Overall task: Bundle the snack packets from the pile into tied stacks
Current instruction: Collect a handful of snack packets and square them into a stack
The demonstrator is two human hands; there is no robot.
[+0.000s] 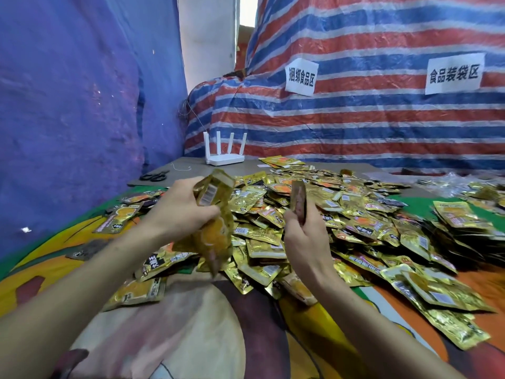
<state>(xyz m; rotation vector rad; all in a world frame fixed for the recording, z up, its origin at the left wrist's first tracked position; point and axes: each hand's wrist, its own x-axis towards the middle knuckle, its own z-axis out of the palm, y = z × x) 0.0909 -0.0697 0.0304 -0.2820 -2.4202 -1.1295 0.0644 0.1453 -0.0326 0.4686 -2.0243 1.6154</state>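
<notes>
A person's left hand [179, 207] grips a stack [216, 231] of gold snack packets while the right hand [307, 236] holds a packet [298, 199] upright, edge-on. Both are above a wide pile [355, 214] of packets spread across a cloth-covered surface [191, 318]. Black scissors [153, 176] and a white router [225, 157] sit at the far edge, before a striped tarp [355, 127] bearing two paper signs [300, 76].

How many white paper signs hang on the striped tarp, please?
2, both on the striped tarp: the left sign by its fold, the right sign farther along; others may be out of frame.
</notes>
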